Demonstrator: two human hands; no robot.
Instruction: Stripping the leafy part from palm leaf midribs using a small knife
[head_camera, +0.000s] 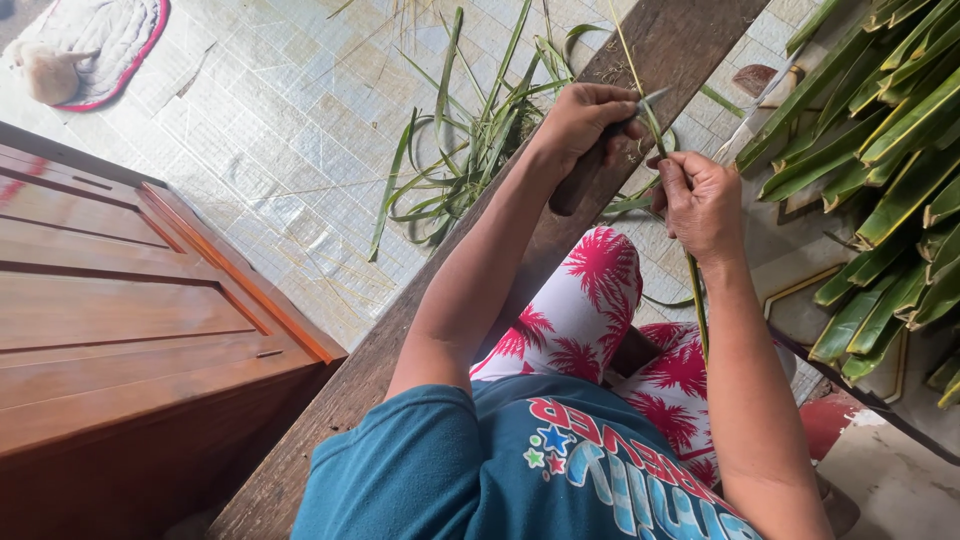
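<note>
Green palm leaf strip (694, 290) pinched in right hand (700, 205). Left hand (585, 120) fisted round knife (640, 103). Best keep strip taut, blade shallow.

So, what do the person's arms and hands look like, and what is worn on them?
Both arms are bare from the upper arm down. The left arm comes out of a short teal sleeve of a T-shirt; the right arm shows no sleeve in view. The left hand and right hand have no gloves, and no rings, watch or bracelets are visible.

Matt, rough dark wooden plank (655, 45) contrasts with the glossy varnished wood door (120, 290), shiny floor tiles (290, 120) and waxy green leaves (890, 150).
</note>
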